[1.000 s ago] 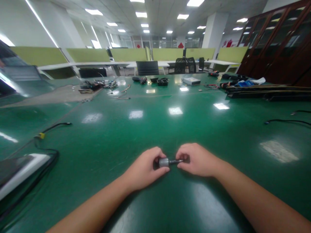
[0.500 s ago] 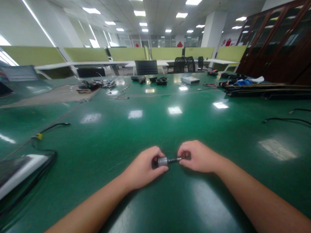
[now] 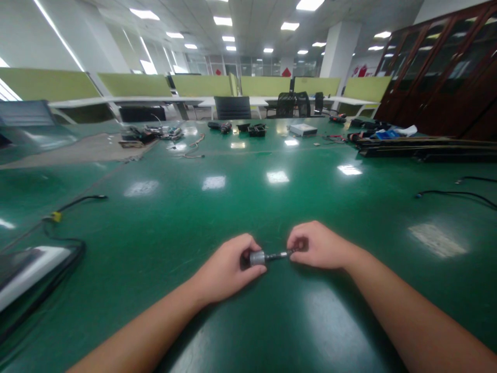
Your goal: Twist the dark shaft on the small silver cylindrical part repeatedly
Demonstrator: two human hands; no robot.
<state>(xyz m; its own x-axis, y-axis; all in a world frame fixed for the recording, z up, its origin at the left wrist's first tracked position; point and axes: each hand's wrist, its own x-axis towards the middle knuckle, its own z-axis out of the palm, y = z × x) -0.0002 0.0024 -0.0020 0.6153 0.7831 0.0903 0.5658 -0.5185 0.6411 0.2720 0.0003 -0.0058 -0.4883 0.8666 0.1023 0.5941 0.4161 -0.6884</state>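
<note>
My left hand (image 3: 229,269) is closed around a silver cylindrical part with a thin shaft (image 3: 257,258), which looks like a small motor. Its dark rear end is partly hidden in my palm. The thin shaft points right, dark near the body and bright at the tip. At that tip are the thumb and fingers of my right hand (image 3: 320,245), pinched together. A small dark bit shows between them, too blurred to name. Both hands are low over the green tabletop (image 3: 248,207).
Black cables lie at left (image 3: 79,248) and right (image 3: 458,192). A white-edged device (image 3: 34,269) sits at the left edge. Farther back are electronic parts (image 3: 151,133), a grey metal box (image 3: 303,129) and a stack of dark bars (image 3: 423,147).
My right hand has shifted slightly right and up from the silver body, leaving more of the bright shaft tip uncovered. My left hand keeps its hold; the view has turned a little.
</note>
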